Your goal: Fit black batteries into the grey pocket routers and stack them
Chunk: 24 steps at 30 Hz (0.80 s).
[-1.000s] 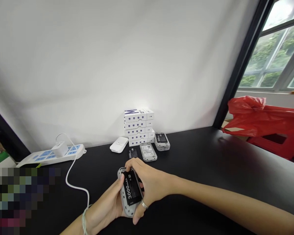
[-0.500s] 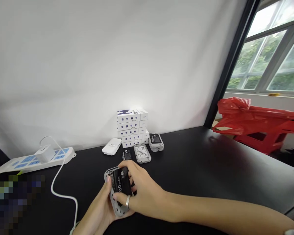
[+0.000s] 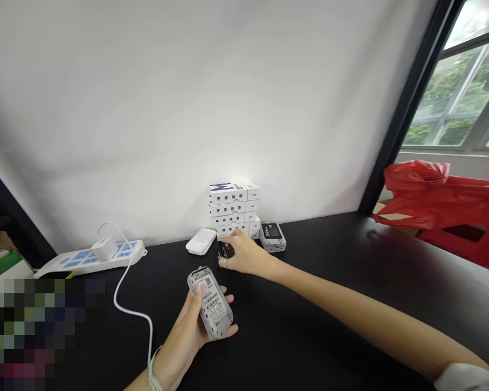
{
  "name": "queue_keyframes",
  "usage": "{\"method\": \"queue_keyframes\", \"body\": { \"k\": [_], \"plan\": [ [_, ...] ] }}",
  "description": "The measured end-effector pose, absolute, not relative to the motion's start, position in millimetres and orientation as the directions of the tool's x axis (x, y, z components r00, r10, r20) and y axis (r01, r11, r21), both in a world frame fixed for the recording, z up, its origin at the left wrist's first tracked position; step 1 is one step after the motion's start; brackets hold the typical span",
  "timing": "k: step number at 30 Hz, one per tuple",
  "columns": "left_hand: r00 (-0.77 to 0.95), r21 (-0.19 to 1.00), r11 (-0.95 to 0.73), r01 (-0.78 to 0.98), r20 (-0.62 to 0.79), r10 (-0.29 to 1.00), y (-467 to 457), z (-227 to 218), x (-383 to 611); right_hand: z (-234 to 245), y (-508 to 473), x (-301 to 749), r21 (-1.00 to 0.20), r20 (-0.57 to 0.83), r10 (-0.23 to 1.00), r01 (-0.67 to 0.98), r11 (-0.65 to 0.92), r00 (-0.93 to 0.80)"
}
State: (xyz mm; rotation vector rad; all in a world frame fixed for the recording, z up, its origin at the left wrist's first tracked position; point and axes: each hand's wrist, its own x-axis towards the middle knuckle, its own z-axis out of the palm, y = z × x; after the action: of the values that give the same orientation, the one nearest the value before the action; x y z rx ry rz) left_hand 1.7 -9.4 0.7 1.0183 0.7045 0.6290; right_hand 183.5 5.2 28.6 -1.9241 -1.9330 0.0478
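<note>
A grey, rounded plastic handheld device (image 3: 210, 303) with barcode labels is lying in the cupped left hand (image 3: 182, 339), its thumb (image 3: 196, 293) pressing on the labelled face and its fingers curling beneath; the ringed right hand (image 3: 242, 255) is closing its fingers over a black rectangular battery (image 3: 225, 251) on the black tabletop (image 3: 309, 309), just beside a stack of white boxes (image 3: 232, 209).

Daylight blazes through the window (image 3: 460, 92), glare marks the wall (image 3: 233, 175), picture edges bow.
</note>
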Motion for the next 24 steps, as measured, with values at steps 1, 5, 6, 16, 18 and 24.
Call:
{"method": "queue_keyframes", "body": {
  "k": [1, 5, 6, 16, 18, 24],
  "plan": [
    [0.631, 0.904, 0.407, -0.129, -0.242, 0.737, -8, 0, 1, 28, 12, 180, -0.267, 0.241, 0.97, 0.963, 0.028, 0.039],
    [0.673, 0.894, 0.436, -0.103, -0.26, 0.692, -4, -3, -1, 23, 34, 163, -0.195, 0.19, 0.981, 0.981, -0.009, 0.047],
    [0.675, 0.894, 0.436, -0.105, -0.258, 0.691, -5, -4, -1, 23, 38, 161, -0.181, 0.188, 0.981, 0.983, -0.01, 0.045],
    [0.72, 0.866, 0.487, -0.112, -0.268, 0.641, -6, 0, -2, 33, -7, 175, -0.173, 0.352, 0.889, 0.912, 0.371, -0.294],
    [0.737, 0.874, 0.473, -0.111, -0.247, 0.629, -11, 1, -2, 28, -26, 178, -0.17, 0.327, 0.799, 0.801, 0.575, -0.504],
    [0.748, 0.848, 0.529, 0.01, -0.357, 0.559, -24, 14, 0, 17, -50, 177, -0.077, 0.256, 0.783, 0.795, 0.602, -0.568]
  ]
}}
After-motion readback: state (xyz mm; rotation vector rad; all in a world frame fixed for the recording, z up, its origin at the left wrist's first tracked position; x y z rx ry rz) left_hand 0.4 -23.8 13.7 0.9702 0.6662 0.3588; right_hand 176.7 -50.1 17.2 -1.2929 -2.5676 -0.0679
